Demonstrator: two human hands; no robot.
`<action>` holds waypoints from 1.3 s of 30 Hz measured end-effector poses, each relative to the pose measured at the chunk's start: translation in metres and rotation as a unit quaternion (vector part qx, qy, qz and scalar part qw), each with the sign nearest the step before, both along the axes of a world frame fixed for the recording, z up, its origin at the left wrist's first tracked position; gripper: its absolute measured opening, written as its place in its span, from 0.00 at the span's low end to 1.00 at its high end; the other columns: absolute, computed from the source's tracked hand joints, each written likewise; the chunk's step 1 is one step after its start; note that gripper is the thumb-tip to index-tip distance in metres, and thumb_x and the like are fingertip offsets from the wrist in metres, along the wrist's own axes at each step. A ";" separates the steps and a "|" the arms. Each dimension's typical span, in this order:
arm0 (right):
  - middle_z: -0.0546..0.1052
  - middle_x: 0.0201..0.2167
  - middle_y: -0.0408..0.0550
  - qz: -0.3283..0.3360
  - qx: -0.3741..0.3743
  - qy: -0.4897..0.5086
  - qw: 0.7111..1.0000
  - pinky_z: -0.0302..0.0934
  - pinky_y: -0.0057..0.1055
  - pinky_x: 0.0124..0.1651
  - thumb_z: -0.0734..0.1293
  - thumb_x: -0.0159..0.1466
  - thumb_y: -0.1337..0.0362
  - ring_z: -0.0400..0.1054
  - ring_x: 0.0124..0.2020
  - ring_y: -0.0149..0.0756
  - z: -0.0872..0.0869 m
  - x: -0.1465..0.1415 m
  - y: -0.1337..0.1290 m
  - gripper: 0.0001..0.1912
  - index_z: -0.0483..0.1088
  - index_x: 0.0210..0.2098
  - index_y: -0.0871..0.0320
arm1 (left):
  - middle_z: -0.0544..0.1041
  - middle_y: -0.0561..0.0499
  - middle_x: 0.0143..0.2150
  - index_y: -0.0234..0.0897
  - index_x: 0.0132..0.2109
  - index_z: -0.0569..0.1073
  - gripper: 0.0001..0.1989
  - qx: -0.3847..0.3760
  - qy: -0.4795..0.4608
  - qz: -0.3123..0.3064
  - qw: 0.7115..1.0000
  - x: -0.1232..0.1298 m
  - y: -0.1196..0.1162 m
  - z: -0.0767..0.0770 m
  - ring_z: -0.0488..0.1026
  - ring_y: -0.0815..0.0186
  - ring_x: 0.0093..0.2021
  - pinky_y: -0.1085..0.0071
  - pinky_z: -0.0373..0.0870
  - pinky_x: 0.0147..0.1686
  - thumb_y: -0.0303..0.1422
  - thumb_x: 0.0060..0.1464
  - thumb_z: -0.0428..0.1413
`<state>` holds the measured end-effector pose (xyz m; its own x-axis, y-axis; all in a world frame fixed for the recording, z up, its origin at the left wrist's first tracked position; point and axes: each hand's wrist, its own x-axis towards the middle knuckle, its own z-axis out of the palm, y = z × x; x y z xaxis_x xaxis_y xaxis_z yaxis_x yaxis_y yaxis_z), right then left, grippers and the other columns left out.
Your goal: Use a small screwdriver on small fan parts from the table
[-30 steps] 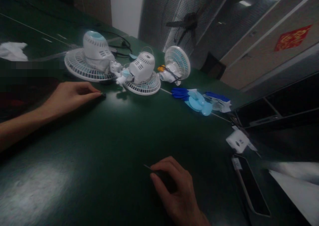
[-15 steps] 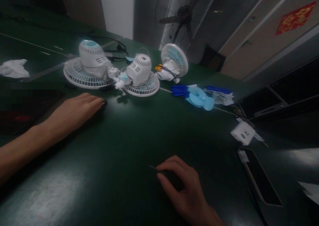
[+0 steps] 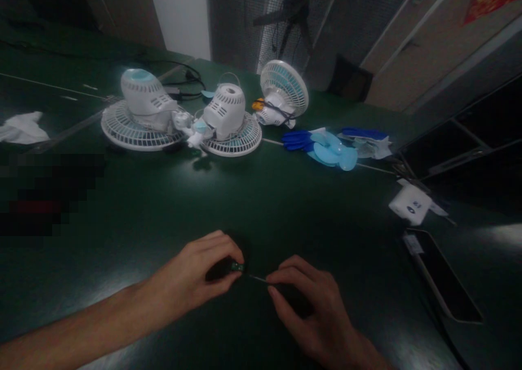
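Note:
Between the thumb and fingers of my left hand (image 3: 204,264) is a small green circuit board (image 3: 237,266), partly covered by the fingertips. My right hand (image 3: 312,304) pinches a thin metal-tipped tool (image 3: 258,278). Its tip points left, a short gap from the board. The rest of the tool is hidden in my palm, so its exact kind does not show. Both hands are low over the dark green table (image 3: 196,196), near its front.
Two fans (image 3: 142,103) (image 3: 228,114) rest grille-down at the back, with another fan (image 3: 283,90) tilted beside them. Light blue fan blades (image 3: 334,152) and blue gloves (image 3: 299,140) lie right of them. A white box (image 3: 410,204) and a phone (image 3: 442,275) are on the right.
My left hand has come from beside the left fan to the table's front, bringing the circuit board close to the tool. My right hand has shifted slightly right in view, still pinching the tool.

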<state>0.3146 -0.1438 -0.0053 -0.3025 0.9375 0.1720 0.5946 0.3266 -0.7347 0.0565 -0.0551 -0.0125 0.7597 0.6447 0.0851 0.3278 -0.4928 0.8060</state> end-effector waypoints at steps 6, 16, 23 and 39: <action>0.79 0.36 0.45 0.006 0.018 -0.017 1.000 0.64 0.30 0.32 0.68 0.68 0.71 0.76 0.31 0.33 0.001 -0.001 0.002 0.09 0.75 0.45 0.53 | 0.77 0.50 0.44 0.43 0.50 0.74 0.10 -0.003 0.007 -0.019 1.000 -0.005 0.000 -0.005 0.74 0.62 0.44 0.66 0.70 0.43 0.27 0.63 0.59; 0.80 0.38 0.46 0.022 0.015 -0.019 0.999 0.68 0.29 0.33 0.67 0.70 0.69 0.77 0.32 0.33 -0.002 -0.005 0.003 0.09 0.75 0.48 0.53 | 0.77 0.50 0.46 0.43 0.53 0.73 0.10 -0.048 -0.020 -0.046 0.998 -0.004 -0.004 -0.007 0.76 0.64 0.45 0.69 0.72 0.43 0.29 0.67 0.59; 0.79 0.39 0.46 -0.014 0.021 0.013 1.000 0.70 0.29 0.36 0.69 0.70 0.69 0.78 0.35 0.34 -0.005 -0.005 0.006 0.08 0.75 0.47 0.52 | 0.77 0.49 0.48 0.46 0.58 0.70 0.17 -0.065 -0.015 -0.024 0.998 -0.001 -0.005 -0.008 0.76 0.63 0.46 0.68 0.74 0.44 0.30 0.64 0.61; 0.79 0.40 0.47 -0.017 0.011 0.051 0.998 0.71 0.30 0.37 0.68 0.71 0.69 0.77 0.36 0.36 -0.003 0.004 0.006 0.09 0.74 0.49 0.53 | 0.76 0.45 0.54 0.44 0.56 0.77 0.13 0.082 0.065 0.035 0.994 -0.060 0.082 -0.007 0.75 0.59 0.54 0.64 0.74 0.54 0.38 0.71 0.53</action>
